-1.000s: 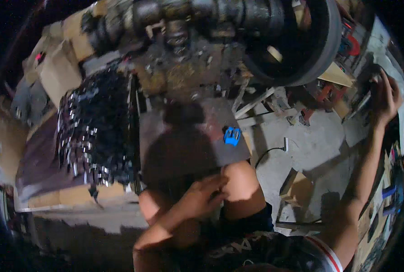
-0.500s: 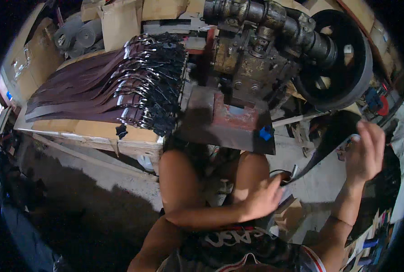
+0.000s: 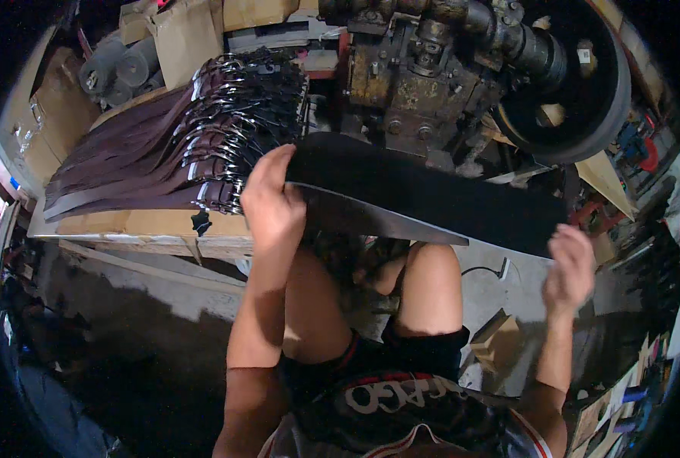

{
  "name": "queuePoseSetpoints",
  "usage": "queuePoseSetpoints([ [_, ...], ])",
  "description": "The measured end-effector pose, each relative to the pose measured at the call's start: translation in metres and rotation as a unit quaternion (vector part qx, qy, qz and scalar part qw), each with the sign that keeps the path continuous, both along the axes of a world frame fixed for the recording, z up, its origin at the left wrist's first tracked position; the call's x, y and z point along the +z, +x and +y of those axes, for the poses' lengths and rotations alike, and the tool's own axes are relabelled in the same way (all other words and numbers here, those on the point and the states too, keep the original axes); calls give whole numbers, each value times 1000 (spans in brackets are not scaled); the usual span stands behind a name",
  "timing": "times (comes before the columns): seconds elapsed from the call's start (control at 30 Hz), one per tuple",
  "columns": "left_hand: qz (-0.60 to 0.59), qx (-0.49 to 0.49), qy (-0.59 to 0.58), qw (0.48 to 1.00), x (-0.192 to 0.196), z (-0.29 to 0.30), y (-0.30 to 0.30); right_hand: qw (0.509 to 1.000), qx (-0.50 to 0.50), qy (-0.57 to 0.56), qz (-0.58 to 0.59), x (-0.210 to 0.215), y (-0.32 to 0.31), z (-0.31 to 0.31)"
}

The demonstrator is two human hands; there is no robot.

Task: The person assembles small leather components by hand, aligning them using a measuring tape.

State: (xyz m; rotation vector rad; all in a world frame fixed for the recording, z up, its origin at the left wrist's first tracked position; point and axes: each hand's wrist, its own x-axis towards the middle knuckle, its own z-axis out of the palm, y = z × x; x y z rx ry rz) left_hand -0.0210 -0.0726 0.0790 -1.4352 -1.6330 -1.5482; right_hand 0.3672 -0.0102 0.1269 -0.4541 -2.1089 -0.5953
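Note:
A wide, flat black strip (image 3: 424,195) of flexible sheet material stretches between my two hands, in front of the machine. My left hand (image 3: 275,198) is closed on its left end, beside the heap of brown straps. My right hand (image 3: 571,267) grips the lower right end, out past my knee. The strip slopes down from left to right and hides the machine's front plate in part. Long brown straps (image 3: 126,156) with shiny metal fittings and black ends lie piled on the table at the left, and a black star-shaped piece (image 3: 201,222) hangs from the pile's front.
A greasy metal machine (image 3: 408,99) with a large dark flywheel (image 3: 615,114) stands ahead of me. The straps rest on a cardboard-topped wooden table (image 3: 126,223). Grey rolls (image 3: 135,67) and cardboard boxes (image 3: 187,42) are at the back left. A small open carton (image 3: 497,341) sits on the floor.
My left hand has moved up and left from near my right knee. My right hand has shifted left and slightly lower. The black strip is now stretched across in front of the machine.

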Motion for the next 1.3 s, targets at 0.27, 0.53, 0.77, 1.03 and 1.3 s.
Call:
queuePoseSetpoints([
  [0.27, -57, -53, -26, 997, -46, 50, -13, 984, 50, -167, -14, -68, -25, 22],
  [0.53, 33, -69, -33, 997, -68, 85, -20, 984, 65, -165, 16, -76, -36, 29],
  [0.77, -62, -29, -204, 976, -84, 80, -13, 987, 7, -147, 60, -75, -23, 43],
  [1.03, 35, 7, -223, 974, -100, 77, -15, 965, -83, -146, 202, -82, 18, 84],
  [1.3, 157, -133, -253, 945, -88, 105, 12, 906, -176, -165, 349, -134, 100, 205],
])
